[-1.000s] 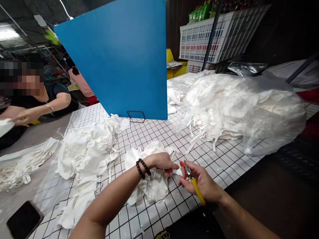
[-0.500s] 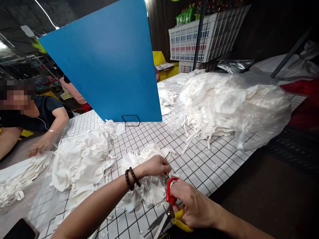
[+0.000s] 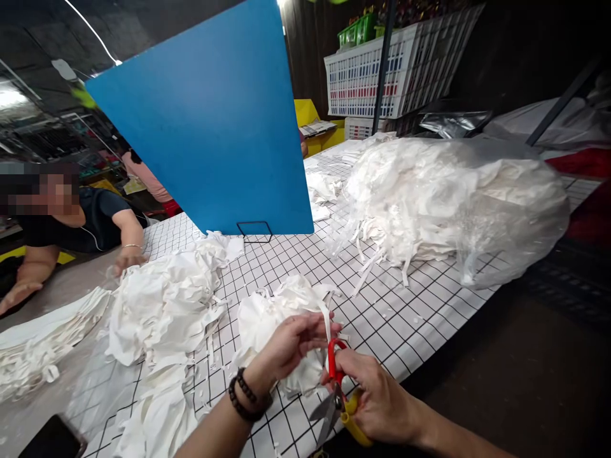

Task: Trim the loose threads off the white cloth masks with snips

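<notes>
My right hand (image 3: 382, 394) is closed around scissors (image 3: 338, 397) with one red and one yellow handle. Their blades are parted and point down toward the lower left. Just left of it, my left hand (image 3: 298, 340), wearing dark bead bracelets, has its fingers stretched out and apart. A narrow white cloth strip (image 3: 326, 317) runs across those fingers toward the red handle; whether either hand pinches it I cannot tell. Beneath and behind my left hand lies a crumpled heap of white cloth (image 3: 258, 318), partly hidden by the hand.
A larger white cloth pile (image 3: 162, 305) lies left on the grid-patterned table (image 3: 386, 343). A clear bag of white cloth (image 3: 429, 197) bulges at right. A blue board (image 3: 205, 127) stands behind. A phone (image 3: 52, 439) lies lower left. A co-worker (image 3: 95, 216) sits at left beside stacked strips (image 3: 52, 331).
My left hand has turned and spread its fingers, moving slightly lower, and a white strip now shows across them. The scissors have shifted slightly right. The co-worker's hands have moved apart.
</notes>
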The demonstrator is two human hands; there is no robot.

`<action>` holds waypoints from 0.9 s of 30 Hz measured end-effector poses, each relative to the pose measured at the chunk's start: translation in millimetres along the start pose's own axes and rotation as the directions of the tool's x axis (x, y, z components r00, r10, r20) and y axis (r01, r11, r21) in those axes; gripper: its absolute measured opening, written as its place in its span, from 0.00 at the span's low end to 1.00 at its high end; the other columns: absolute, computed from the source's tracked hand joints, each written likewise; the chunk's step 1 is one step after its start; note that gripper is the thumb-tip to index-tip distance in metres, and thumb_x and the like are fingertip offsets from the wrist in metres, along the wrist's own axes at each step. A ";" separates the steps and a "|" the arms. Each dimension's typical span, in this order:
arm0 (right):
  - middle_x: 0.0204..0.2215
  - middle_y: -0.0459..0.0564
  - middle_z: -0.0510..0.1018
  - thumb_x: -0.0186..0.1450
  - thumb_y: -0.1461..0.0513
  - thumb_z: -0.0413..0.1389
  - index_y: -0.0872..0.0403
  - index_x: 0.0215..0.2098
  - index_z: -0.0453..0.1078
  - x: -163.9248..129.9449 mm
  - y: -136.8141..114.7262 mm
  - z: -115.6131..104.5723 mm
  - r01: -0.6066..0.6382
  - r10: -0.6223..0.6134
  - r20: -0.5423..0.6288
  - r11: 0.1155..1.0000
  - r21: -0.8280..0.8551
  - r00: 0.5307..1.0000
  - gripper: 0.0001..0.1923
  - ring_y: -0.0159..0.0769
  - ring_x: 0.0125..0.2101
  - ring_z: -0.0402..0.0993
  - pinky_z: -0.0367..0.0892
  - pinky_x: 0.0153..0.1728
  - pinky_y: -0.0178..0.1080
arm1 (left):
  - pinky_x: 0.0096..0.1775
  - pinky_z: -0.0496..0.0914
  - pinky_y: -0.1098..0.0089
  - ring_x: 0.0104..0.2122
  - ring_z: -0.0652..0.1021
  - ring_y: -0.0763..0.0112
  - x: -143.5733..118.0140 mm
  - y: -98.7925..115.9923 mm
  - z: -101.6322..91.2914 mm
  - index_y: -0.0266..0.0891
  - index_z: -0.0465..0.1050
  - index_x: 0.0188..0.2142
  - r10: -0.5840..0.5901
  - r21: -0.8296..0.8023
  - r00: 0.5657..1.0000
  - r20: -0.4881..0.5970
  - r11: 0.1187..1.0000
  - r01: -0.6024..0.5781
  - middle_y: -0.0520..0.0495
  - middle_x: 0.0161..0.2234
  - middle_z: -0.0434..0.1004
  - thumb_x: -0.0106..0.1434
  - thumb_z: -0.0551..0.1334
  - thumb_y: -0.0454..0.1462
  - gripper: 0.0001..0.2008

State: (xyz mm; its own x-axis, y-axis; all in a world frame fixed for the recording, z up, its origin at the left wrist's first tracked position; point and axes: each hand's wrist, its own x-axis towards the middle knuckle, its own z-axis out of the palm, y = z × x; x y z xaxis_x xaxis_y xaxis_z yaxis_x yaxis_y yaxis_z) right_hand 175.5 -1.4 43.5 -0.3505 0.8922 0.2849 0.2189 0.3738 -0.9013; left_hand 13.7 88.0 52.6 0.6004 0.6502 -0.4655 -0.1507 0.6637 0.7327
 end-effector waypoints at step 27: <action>0.37 0.51 0.74 0.63 0.57 0.58 0.51 0.50 0.66 1.2 59.5 -39.5 -0.373 0.384 -0.181 0.923 0.090 0.906 0.18 0.39 0.39 0.71 0.72 0.41 0.40 | 0.25 0.59 0.78 0.20 0.64 0.83 -14.5 -73.5 6.9 0.32 0.77 0.34 0.228 -0.113 0.894 -0.386 0.950 -0.291 0.44 0.32 0.79 0.54 0.71 0.44 0.16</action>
State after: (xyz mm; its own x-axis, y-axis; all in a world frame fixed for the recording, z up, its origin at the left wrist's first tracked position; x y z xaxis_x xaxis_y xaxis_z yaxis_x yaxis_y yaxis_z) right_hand 224.1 32.0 3.1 -0.0690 0.9972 -0.0287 0.2506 -0.0105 -0.9680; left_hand 21.5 27.3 9.0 0.1996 0.8752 -0.4406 -0.4064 0.4831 0.7756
